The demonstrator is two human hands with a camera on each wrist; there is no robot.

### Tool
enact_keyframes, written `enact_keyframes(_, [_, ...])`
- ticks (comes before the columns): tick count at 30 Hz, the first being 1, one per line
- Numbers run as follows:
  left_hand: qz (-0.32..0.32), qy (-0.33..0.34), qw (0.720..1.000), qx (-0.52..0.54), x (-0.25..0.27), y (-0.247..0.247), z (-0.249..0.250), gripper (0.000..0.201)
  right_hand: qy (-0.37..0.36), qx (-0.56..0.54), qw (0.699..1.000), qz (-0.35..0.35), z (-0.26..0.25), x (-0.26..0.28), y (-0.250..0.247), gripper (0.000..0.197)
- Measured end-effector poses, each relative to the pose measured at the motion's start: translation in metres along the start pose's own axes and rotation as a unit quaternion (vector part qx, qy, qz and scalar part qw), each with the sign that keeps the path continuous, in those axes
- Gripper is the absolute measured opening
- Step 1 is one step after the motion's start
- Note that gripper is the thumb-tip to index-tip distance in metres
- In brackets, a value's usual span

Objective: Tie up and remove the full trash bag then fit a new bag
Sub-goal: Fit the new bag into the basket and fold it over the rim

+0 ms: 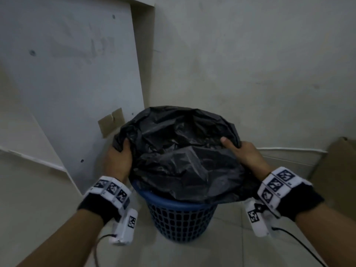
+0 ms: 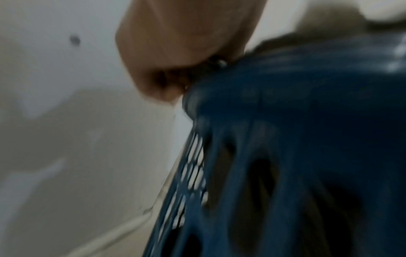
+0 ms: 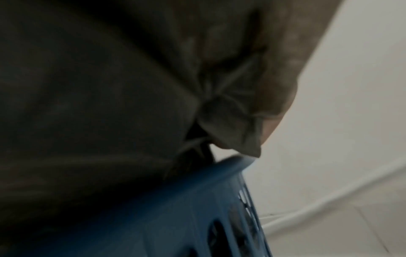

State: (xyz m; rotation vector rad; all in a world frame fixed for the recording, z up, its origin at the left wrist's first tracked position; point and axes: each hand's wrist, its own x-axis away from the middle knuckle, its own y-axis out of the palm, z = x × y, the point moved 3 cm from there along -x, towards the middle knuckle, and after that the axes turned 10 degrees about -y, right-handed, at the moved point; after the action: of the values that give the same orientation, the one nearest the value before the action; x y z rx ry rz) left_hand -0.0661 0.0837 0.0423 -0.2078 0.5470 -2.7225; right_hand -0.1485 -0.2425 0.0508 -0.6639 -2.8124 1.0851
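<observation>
A black trash bag [image 1: 181, 155] bulges out of a blue lattice basket [image 1: 179, 214] that stands on the floor in a corner. My left hand [image 1: 119, 155] grips the bag's left edge, fingers curled into the plastic. On the right edge my right hand [image 1: 240, 151] holds the bag with the thumb laid on top. The bag's mouth is wide, with crumpled black plastic inside. In the left wrist view, blurred, the left hand [image 2: 175, 57] closes right above the basket rim [image 2: 252, 83]. The right wrist view has bunched bag plastic [image 3: 228, 120] over the basket [image 3: 197, 208].
A white board [image 1: 77, 74] leans against the wall at the left, close behind the basket. A brown cardboard piece [image 1: 335, 174] stands at the right edge. Pale floor tiles [image 1: 221, 247] lie in front, and cables trail from both wrist units.
</observation>
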Motion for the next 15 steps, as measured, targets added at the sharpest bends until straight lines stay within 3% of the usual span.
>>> enact_keyframes(2, [-0.081,-0.074,0.994,0.019,-0.006,-0.006,0.003,0.051,0.021,-0.033,0.999,-0.025,0.008,0.006,-0.011,0.072])
enact_keyframes(5, [-0.264,-0.191,0.935,0.139,0.001,-0.021,0.002,0.055,0.007,-0.03,0.999,-0.04,0.017,0.018,-0.016,0.073])
enact_keyframes(8, [-0.365,-0.206,0.905,0.071,0.016,-0.038,-0.013,0.056,-0.043,-0.015,0.999,0.011,0.028,0.031,-0.015,0.078])
enact_keyframes(10, [-0.41,-0.191,0.891,0.037,0.033,-0.044,-0.023,0.071,-0.063,-0.033,0.996,0.045,0.034,0.04,-0.013,0.073])
enact_keyframes(12, [-0.407,-0.154,0.9,0.037,0.049,-0.041,-0.028,0.1,-0.07,-0.053,0.994,0.061,0.039,0.048,-0.012,0.063])
enact_keyframes(15, [-0.261,-0.093,0.961,-0.004,0.048,-0.026,-0.038,0.078,-0.051,-0.068,0.995,0.061,0.05,0.053,-0.004,0.063])
